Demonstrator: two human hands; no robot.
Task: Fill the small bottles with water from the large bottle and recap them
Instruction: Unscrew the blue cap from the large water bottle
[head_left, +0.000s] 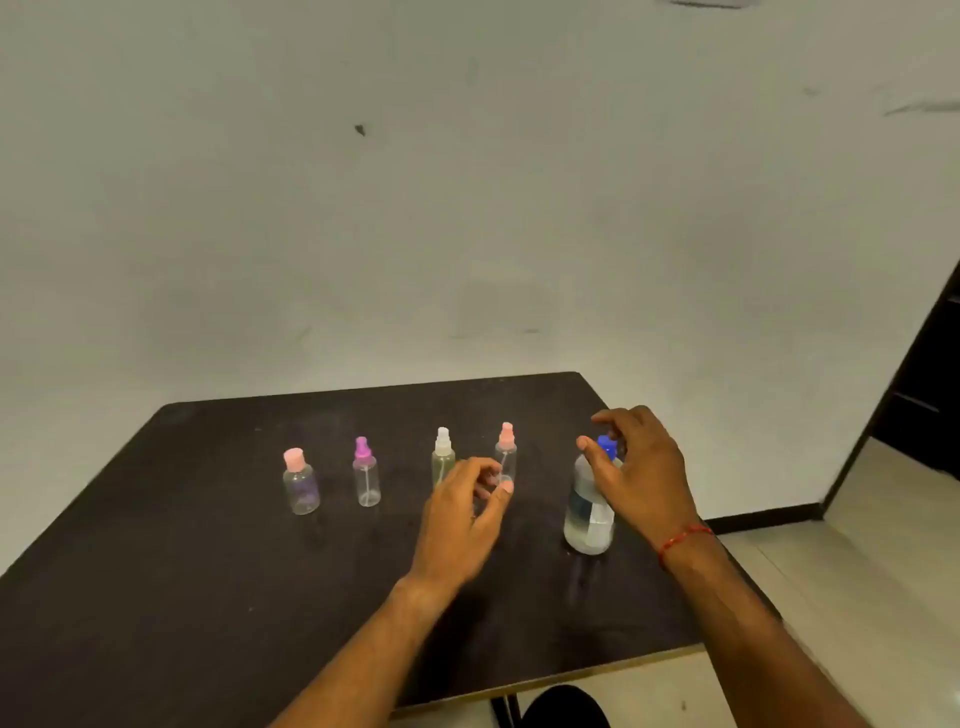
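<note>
Large bottle (589, 512) (blue cap on) stands near the surface's (208, 571) right edge. The right hand (644, 473) curls its fingers round the cap, contact unclear. Four small bottles (366, 480) line the middle. The left hand (460, 519), fingers loosely spread, hovers before the rightmost.

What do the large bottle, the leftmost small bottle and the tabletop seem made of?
Large bottle: likely thin clear plastic, glossy; water and table show through. Leftmost small bottle: clear glossy plastic, probably, with an opaque pink cap. Tabletop: dark, matte board, perhaps laminate; its pale front edge hints at wood underneath.
</note>
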